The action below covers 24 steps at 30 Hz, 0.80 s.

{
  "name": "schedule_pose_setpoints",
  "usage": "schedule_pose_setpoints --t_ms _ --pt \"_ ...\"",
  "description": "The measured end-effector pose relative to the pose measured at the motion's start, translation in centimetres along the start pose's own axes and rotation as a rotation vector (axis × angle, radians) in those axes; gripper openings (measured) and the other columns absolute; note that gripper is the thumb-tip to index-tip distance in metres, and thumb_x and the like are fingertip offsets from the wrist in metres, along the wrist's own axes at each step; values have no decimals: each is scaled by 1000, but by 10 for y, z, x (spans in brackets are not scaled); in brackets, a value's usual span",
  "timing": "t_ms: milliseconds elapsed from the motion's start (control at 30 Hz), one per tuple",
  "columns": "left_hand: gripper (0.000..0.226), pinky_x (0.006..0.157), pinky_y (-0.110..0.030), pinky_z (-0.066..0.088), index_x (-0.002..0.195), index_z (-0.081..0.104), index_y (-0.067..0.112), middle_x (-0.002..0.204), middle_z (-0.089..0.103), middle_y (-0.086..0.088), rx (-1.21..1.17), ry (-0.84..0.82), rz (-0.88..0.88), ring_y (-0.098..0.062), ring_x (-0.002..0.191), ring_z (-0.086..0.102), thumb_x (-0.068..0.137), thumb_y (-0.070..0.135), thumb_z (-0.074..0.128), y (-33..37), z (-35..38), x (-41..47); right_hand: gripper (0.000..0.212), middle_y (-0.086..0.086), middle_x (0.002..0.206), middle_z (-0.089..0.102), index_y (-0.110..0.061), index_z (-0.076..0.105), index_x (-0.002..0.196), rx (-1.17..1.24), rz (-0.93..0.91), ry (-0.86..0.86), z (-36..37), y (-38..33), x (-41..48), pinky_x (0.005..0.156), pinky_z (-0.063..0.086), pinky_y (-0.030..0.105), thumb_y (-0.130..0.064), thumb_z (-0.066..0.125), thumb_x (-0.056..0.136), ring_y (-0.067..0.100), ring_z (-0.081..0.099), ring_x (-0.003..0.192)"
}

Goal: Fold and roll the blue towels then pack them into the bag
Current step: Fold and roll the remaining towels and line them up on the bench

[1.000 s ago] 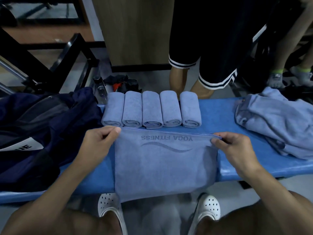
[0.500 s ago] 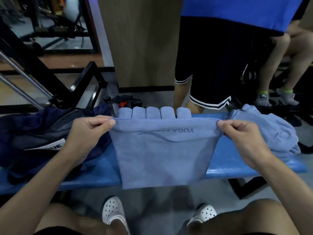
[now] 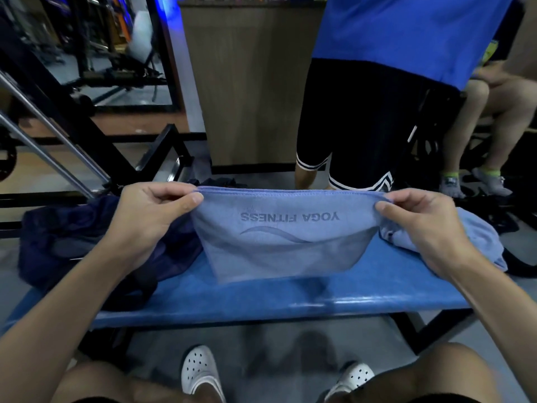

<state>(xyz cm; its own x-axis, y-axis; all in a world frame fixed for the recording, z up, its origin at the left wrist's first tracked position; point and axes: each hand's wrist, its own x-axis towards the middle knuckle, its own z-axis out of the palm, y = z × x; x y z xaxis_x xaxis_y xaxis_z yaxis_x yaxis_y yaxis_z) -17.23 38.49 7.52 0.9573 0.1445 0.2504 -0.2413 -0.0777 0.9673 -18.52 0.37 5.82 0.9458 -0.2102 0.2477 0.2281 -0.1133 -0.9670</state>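
Note:
A folded blue towel [image 3: 286, 245] with "YOGA FITNESS" printed on it hangs in the air above the blue bench [image 3: 290, 298]. My left hand [image 3: 151, 216] pinches its top left corner and my right hand [image 3: 421, 225] pinches its top right corner. The towel's lower edge hangs just over the bench top. A dark navy bag [image 3: 96, 242] lies on the bench's left end. A heap of unfolded blue towels [image 3: 479, 237] lies on the right end. The raised towel hides the row of rolled towels behind it.
A person in black shorts [image 3: 348, 126] and a blue shirt stands just beyond the bench. Another seated person's legs [image 3: 470, 117] are at the far right. Black metal gym frames [image 3: 87, 146] stand at the left. My white shoes [image 3: 200, 370] are on the floor below the bench.
Both hands have lifted the towel off the bench by its top corners, up and away from me. It now covers the rolled towels that showed before.

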Motion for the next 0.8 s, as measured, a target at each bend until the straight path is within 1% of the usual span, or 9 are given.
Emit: schedule_pose_setpoints --t_ms 200,267,333,400,500,567,667,733,800 --pt "8 72 -18 57 73 80 22 75 74 1 -13 -5 4 -10 69 67 66 21 78 6 -2 0 25 12 72 65 -11 70 79 -65 -64 -1 -3 -15 -1 65 39 49 -31 78 67 31 48 71" --pt "5 71 -18 57 72 79 21 71 73 2 -35 13 3 -8 67 66 67 21 78 9 0 0 7 3 69 68 -12 70 76 -98 -82 1 -5 -14 1 63 45 43 -13 76 79 29 51 69" --pt "3 69 -16 57 71 79 21 69 73 3 -32 18 16 -7 65 65 68 19 78 10 2 0 12 -3 67 69 -13 69 77 -128 -104 4 -7 -13 3 63 48 37 -4 71 85 25 56 70" --pt "4 69 -16 56 72 78 20 70 73 3 -4 11 43 -7 66 65 71 16 78 11 3 1 14 -2 69 69 -15 70 77 -134 -107 3 -8 -14 4 67 48 37 -4 71 86 23 58 69" --pt "8 70 -17 56 78 76 18 74 74 1 39 -24 73 -10 70 66 70 18 78 12 3 1 19 -8 69 69 -17 69 80 -116 -127 15 -9 -16 7 70 52 20 0 69 86 7 62 69" --pt "18 71 -15 54 87 74 15 75 73 3 68 -58 96 -9 72 66 69 18 78 14 3 1 22 -11 69 66 -18 66 91 -85 -135 8 -11 -19 7 72 51 14 4 67 86 3 61 69" --pt "29 73 -12 51 99 72 17 75 71 8 113 -97 102 -5 75 64 71 19 76 16 1 3 30 -10 70 61 -15 65 109 -106 -120 -13 -13 -23 7 71 49 12 4 66 86 1 58 68" --pt "21 73 -12 52 97 74 20 77 72 8 169 -113 95 -5 77 64 77 17 75 16 0 5 21 -10 70 66 -12 69 99 -134 -105 -31 -13 -25 7 69 49 12 4 66 86 3 59 70" --pt "11 68 -13 52 93 75 17 74 72 6 223 -125 88 -6 72 63 85 10 72 17 0 6 15 -5 72 68 -12 68 88 -143 -89 -51 -13 -27 7 71 48 22 3 66 87 12 58 75"
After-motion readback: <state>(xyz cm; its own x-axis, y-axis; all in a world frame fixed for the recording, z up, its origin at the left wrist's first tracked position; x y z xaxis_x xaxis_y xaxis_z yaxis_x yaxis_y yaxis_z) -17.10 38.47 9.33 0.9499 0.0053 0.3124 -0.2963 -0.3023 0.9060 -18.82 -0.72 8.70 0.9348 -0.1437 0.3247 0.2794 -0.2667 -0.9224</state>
